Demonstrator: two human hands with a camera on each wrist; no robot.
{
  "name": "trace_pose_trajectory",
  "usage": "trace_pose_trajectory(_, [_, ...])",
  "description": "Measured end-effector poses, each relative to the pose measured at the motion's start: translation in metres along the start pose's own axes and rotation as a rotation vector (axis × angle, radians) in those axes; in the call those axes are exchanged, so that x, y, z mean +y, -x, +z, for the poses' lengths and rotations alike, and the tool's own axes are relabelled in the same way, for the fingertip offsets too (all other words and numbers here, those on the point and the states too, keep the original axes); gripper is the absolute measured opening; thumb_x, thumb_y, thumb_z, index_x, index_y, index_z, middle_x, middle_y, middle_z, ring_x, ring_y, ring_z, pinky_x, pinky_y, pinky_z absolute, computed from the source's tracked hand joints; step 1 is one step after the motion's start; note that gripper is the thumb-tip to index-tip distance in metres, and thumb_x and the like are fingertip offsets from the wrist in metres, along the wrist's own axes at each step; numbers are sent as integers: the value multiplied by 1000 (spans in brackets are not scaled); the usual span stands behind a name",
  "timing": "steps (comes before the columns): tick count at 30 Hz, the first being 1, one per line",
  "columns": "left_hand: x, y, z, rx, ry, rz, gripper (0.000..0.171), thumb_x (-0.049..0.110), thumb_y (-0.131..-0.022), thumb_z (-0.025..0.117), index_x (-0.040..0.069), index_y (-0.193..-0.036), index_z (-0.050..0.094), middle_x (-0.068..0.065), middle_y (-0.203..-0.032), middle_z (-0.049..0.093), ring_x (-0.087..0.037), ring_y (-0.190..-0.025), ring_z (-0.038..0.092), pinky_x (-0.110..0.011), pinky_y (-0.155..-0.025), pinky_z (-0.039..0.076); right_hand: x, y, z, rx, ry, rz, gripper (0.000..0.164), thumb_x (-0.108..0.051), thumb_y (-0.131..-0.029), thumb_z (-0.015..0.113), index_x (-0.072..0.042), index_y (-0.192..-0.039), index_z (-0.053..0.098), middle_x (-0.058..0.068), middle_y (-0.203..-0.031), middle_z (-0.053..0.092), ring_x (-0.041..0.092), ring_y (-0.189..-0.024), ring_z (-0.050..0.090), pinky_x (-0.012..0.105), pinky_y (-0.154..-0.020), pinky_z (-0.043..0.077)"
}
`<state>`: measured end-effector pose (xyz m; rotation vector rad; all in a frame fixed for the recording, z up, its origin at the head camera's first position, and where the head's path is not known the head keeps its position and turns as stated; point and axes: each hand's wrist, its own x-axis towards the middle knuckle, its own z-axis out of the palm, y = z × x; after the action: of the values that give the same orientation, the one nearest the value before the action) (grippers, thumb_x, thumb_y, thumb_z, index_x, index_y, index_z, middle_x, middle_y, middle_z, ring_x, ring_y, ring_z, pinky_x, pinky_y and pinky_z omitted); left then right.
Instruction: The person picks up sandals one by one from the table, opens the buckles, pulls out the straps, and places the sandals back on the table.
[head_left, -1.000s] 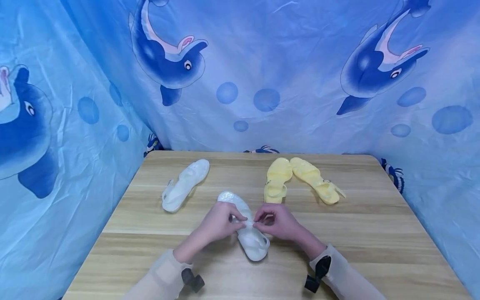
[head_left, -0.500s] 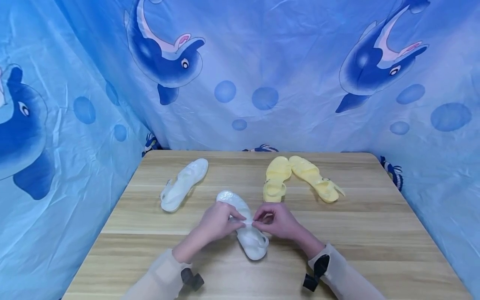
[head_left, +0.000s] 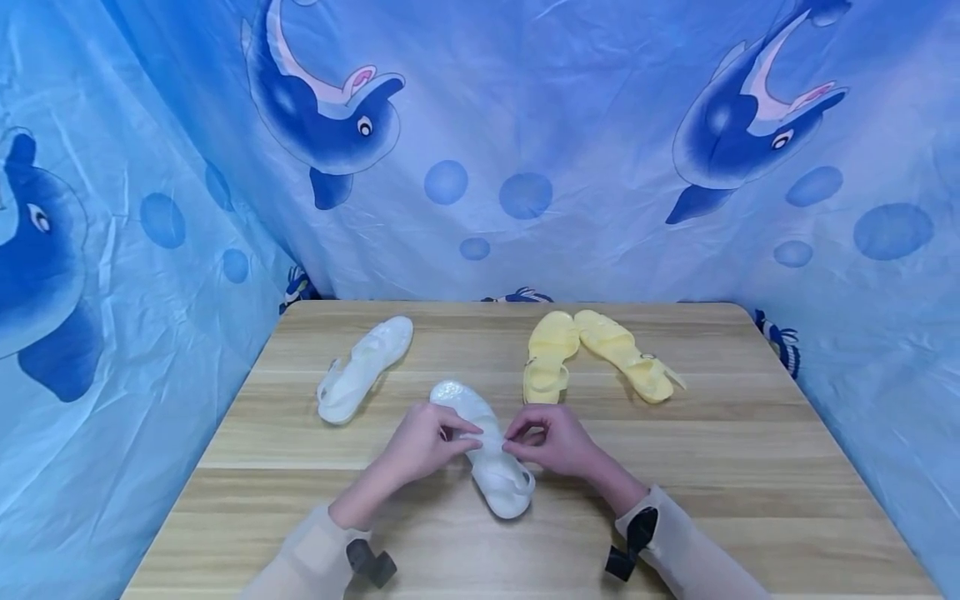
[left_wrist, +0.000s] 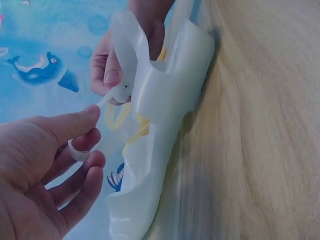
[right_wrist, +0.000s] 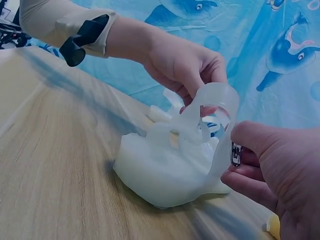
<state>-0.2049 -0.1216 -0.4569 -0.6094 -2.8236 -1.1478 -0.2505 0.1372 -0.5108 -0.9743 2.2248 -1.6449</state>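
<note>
A translucent white jelly sandal [head_left: 504,492] lies sole-down on the table between both hands, its toe pointing away to the left. My left hand [head_left: 427,437] pinches the thin end of its ankle strap [left_wrist: 104,99] between thumb and forefinger, and part of the strap curls by the other fingers. Across the sandal, my right hand [head_left: 555,437] grips the buckle side of the strap. In the right wrist view a silver buckle [right_wrist: 236,154] shows between the thumb and fingers of that hand. The strap's pale loop [right_wrist: 220,95] stands up above the footbed.
A second white sandal [head_left: 363,371] lies at the back left of the wooden table [head_left: 300,483]. Two yellow sandals, one upright [head_left: 551,358] and one angled [head_left: 630,358], sit at the back right with toes close together. A blue dolphin-print curtain [head_left: 480,125] hangs behind the table.
My left hand has drawn slightly left, so the gap between the two hands' fingertips is wider. The right hand and the sandal stay nearly in place; the head view has shifted slightly.
</note>
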Motion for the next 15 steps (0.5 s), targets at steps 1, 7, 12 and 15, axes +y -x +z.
trace_pose_trajectory(1, [-1,0,0,-5,13,0,12,20,-86,89,17,-97,87,8,-76,77,5,-63,57,-18,-59,53,0,0,0,2,-4,-6,10,-10,-89,86,-13,-96,78,5,-93,77,7,-87,74,31,-77,68])
trace_pose_trajectory(7, [-3,0,-1,-23,61,7,12,20,-85,90,15,-96,87,8,-75,77,3,-66,59,-18,-63,55,2,2,1,17,-32,-45,9,-7,-90,85,-8,-95,77,10,-94,76,5,-88,73,31,-75,68])
trace_pose_trajectory(12, [-8,0,-3,-34,104,3,11,21,-87,89,16,-96,87,7,-78,78,4,-67,60,-18,-64,56,6,3,0,10,-61,-62,10,-6,-90,84,-5,-95,76,14,-95,75,5,-89,73,33,-76,68])
trace_pose_trajectory(15, [-11,1,-7,-25,150,-6,10,17,-86,89,14,-95,87,4,-83,80,3,-69,61,-19,-64,57,10,4,-2,1,-75,-45,9,-5,-91,83,-5,-97,76,14,-97,75,6,-92,73,33,-77,68])
